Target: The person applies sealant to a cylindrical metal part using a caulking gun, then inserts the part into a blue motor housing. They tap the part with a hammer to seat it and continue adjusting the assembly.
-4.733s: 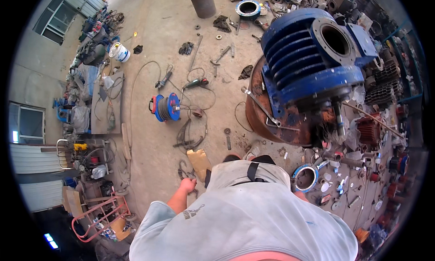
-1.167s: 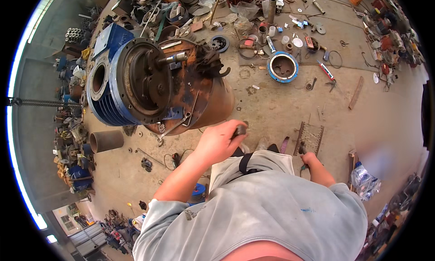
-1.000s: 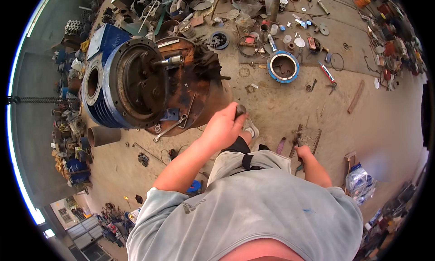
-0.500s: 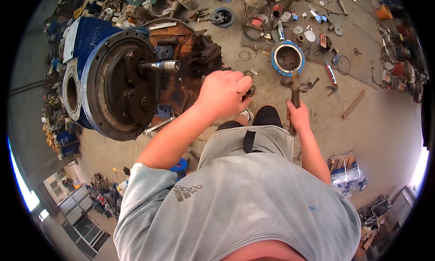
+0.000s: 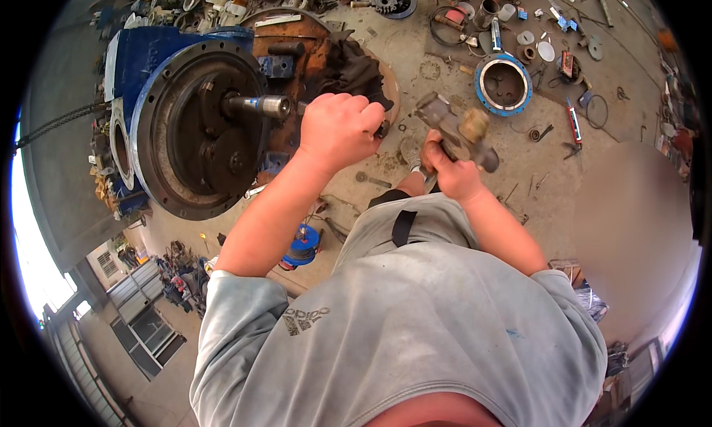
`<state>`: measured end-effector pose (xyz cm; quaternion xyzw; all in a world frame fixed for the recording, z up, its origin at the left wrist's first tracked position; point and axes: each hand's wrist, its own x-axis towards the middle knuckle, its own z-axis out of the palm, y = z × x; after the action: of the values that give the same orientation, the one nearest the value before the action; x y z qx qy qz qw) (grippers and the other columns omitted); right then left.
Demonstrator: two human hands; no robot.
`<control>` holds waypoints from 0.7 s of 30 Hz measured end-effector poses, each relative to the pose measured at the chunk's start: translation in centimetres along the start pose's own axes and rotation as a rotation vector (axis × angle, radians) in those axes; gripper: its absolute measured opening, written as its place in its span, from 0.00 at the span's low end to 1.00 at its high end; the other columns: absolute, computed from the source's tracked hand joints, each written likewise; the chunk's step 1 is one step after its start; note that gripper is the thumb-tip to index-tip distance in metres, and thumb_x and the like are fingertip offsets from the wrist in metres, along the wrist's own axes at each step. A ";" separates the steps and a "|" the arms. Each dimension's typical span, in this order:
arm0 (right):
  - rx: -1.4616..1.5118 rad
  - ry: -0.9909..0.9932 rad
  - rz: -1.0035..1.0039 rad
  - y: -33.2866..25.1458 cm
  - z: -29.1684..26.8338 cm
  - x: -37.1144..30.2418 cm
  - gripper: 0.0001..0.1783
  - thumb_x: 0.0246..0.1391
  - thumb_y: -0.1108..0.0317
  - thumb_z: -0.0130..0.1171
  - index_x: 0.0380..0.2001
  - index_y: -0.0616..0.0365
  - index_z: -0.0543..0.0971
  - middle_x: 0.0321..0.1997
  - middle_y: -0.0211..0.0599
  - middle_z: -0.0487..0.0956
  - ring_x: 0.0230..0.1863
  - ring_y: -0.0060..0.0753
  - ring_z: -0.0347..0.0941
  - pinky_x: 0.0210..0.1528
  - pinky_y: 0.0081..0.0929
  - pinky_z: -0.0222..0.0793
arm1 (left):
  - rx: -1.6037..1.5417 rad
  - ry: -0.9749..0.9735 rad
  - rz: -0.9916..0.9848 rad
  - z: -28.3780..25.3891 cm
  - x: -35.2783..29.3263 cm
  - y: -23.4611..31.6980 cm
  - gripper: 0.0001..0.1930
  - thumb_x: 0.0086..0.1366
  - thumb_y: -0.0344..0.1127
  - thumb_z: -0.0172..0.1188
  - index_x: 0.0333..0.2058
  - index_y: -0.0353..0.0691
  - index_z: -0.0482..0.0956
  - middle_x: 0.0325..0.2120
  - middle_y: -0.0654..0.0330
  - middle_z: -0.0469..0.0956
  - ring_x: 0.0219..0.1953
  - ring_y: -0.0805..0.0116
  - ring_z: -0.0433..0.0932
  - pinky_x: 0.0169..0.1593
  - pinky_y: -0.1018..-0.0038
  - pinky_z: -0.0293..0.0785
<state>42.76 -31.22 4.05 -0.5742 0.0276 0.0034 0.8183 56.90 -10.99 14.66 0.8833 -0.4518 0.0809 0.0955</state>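
Observation:
My left hand (image 5: 343,129) is closed round a dark metal rod, whose blunt end (image 5: 383,129) shows at the right of my fist; the rest is mostly hidden by my fingers. Just left of this fist, the bare steel shaft (image 5: 276,106) with a blue mark juts out of a large blue machine housing (image 5: 176,130) with a round, bolt-holed flange. In my right hand (image 5: 458,176) is a hammer, gripped by its handle. Its metal head (image 5: 463,127), slightly blurred, is raised to the right of my left fist, apart from the rod.
Behind the shaft stands a rusty orange base (image 5: 297,38) with a dark rag (image 5: 352,71) over it. A blue ring flange (image 5: 503,84), a sealant tube (image 5: 574,123) and several loose parts lie on the floor. A blue reel (image 5: 302,245) sits below my left forearm.
The hammer has swung up and left, from hanging low at my right to near my left fist. My left hand has moved closer to the shaft. The view has shifted a little.

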 end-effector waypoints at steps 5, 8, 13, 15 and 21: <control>0.078 -0.012 0.212 -0.9 2.1 -2.0 0.12 0.72 0.59 0.59 0.42 0.58 0.78 0.22 0.23 0.74 0.22 0.17 0.67 0.25 0.23 0.64 | -0.022 0.003 -0.023 -0.3 0.3 -0.2 0.10 0.43 0.36 0.71 0.24 0.49 0.77 0.19 0.66 0.75 0.23 0.63 0.78 0.27 0.66 0.72; 0.298 0.019 0.305 -1.9 3.7 -1.9 0.10 0.72 0.62 0.59 0.43 0.58 0.76 0.22 0.26 0.74 0.20 0.19 0.68 0.24 0.25 0.64 | -0.029 0.024 -0.023 -0.4 0.1 -0.5 0.10 0.44 0.35 0.71 0.23 0.48 0.77 0.19 0.66 0.75 0.23 0.62 0.79 0.28 0.65 0.73; 0.307 0.084 0.266 -0.7 4.5 -3.1 0.08 0.72 0.66 0.57 0.44 0.59 0.74 0.23 0.29 0.75 0.21 0.21 0.70 0.24 0.25 0.65 | -0.004 0.043 -0.020 -0.2 -0.4 -0.7 0.10 0.47 0.35 0.71 0.22 0.48 0.76 0.18 0.65 0.75 0.24 0.61 0.79 0.28 0.66 0.74; 0.267 0.068 0.193 0.1 4.6 -3.6 0.07 0.73 0.66 0.56 0.44 0.59 0.74 0.23 0.29 0.75 0.22 0.22 0.71 0.25 0.25 0.66 | -0.006 0.052 -0.014 -0.2 -0.6 -0.6 0.09 0.48 0.35 0.71 0.22 0.48 0.76 0.18 0.65 0.75 0.23 0.61 0.79 0.28 0.66 0.74; 0.299 0.042 0.110 2.1 6.4 -3.5 0.08 0.73 0.66 0.56 0.44 0.59 0.73 0.22 0.29 0.75 0.23 0.22 0.71 0.25 0.27 0.67 | -0.009 0.060 -0.003 -0.2 -0.9 -0.8 0.08 0.48 0.34 0.70 0.23 0.48 0.77 0.18 0.65 0.75 0.23 0.61 0.79 0.28 0.66 0.74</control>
<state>39.41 -24.36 4.45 -0.4436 0.0765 0.0320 0.8924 57.04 -9.80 14.61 0.8807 -0.4479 0.1052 0.1128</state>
